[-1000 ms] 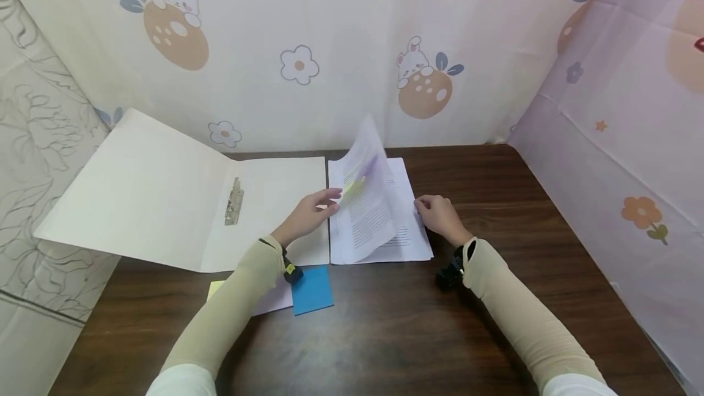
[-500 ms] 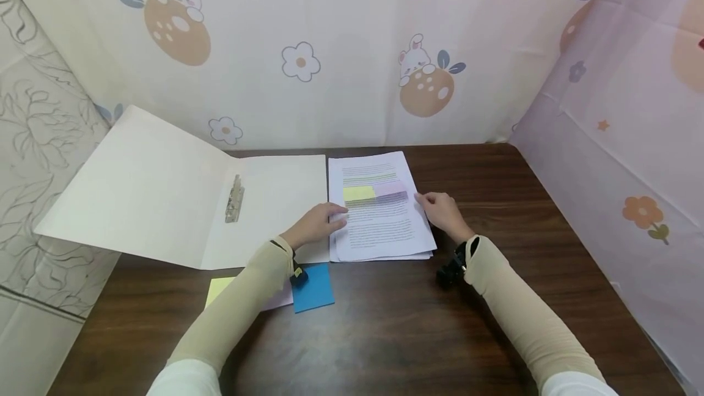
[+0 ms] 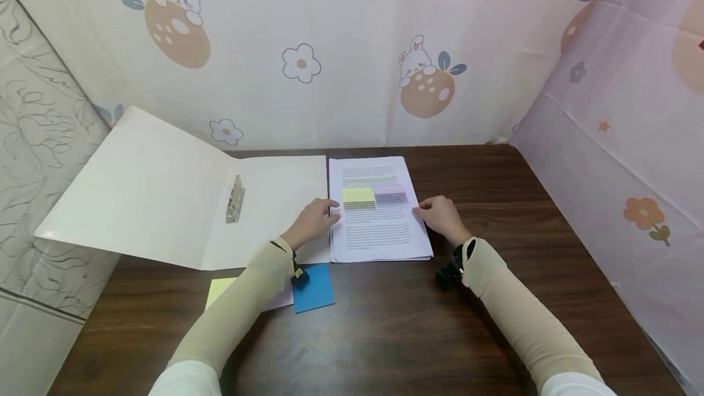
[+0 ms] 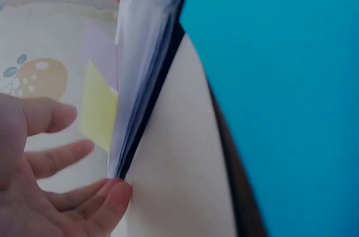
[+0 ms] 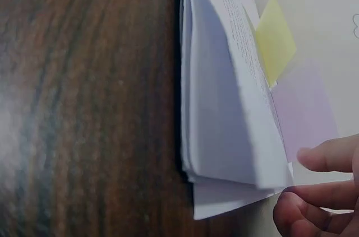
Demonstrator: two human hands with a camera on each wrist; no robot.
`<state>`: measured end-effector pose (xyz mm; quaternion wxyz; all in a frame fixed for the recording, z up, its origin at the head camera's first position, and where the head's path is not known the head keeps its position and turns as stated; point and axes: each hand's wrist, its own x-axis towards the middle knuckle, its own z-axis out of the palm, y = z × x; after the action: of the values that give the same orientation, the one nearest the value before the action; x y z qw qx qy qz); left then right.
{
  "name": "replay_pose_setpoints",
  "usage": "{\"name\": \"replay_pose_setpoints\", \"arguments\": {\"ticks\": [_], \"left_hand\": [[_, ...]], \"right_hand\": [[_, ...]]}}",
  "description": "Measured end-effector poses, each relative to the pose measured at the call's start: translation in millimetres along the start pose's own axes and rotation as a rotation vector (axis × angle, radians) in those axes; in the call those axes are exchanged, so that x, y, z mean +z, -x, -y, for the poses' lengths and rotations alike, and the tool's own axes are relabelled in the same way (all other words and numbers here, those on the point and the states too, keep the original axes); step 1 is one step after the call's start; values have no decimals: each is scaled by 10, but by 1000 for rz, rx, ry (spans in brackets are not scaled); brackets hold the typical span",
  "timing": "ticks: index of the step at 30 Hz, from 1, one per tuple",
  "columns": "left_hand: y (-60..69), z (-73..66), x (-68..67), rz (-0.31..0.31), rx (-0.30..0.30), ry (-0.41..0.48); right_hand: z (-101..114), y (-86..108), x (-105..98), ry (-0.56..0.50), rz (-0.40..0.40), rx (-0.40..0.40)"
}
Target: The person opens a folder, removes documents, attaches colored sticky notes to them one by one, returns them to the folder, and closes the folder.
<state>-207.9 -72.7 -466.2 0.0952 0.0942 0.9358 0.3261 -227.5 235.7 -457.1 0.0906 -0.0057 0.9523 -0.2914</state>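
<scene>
A stack of printed sheets (image 3: pixel 379 248) lies beside the open white folder (image 3: pixel 280 182). A yellow sticky note (image 3: pixel 359 195) and a purple one (image 3: pixel 389 190) sit side by side on the top page; both wrist views show them lifting off the paper. My left hand (image 3: pixel 311 223) is at the stack's left edge, fingers spread, some fingertips touching the edge in the left wrist view. At the right edge, my right hand (image 3: pixel 442 219) touches the sheets with a fingertip, its thumb (image 5: pixel 328 156) apart from the paper and the other fingers bent.
A metal clip (image 3: pixel 234 200) is fixed inside the folder, whose cover (image 3: pixel 137 194) slants up at left. Yellow (image 3: pixel 219 289), purple (image 3: pixel 280 299) and blue (image 3: pixel 313 289) sticky pads lie below the folder, partly under my left arm. Patterned curtains (image 3: pixel 352 78) surround the wooden table (image 3: pixel 374 335).
A raised, turning page has come down flat onto the stack, showing both sticky notes. The sheets now lie more evenly aligned. My left hand shifted slightly; the right stayed by the right edge.
</scene>
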Motion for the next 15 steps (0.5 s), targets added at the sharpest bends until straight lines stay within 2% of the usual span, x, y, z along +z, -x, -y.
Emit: {"name": "replay_pose_setpoints", "arguments": {"ticks": [6, 15], "left_hand": [[-2, -9, -38, -14, -83, 51], [-30, -11, -75, 21, -175, 177]], "right_hand": [[55, 25, -10, 38, 15, 14], [95, 60, -30, 20, 73, 41]]}}
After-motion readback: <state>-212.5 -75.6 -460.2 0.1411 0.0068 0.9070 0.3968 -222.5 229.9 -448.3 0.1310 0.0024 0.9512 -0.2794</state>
